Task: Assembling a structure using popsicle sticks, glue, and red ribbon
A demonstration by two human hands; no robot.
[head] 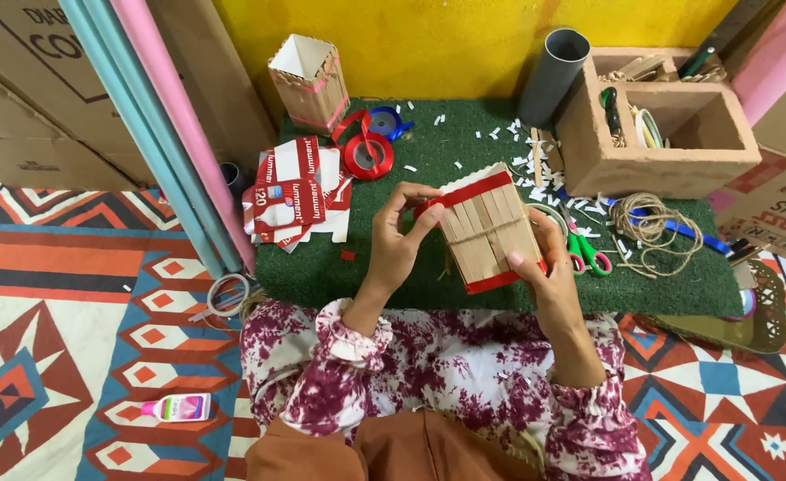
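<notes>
From the head view, you hold the stick-clad box up over the green mat, both hands closed on it so its slatted face tilts toward you. Your left hand pinches the upper left corner, fingertips on the red ribbon band there, which looks like pressing the ribbon flat against the sticks. Your right hand wraps the lower right edge from behind, thumb on the front (a steadying grip, I judge, so the box cannot twist under the other hand's push). The red ribbon roll lies just beyond your left hand, within easy reach, beside cut carton pieces. Scissors and twine sit right of the box. A similar finished box stands at the mat's far edge; a glue bottle lies on the patterned rug, well apart.
</notes>
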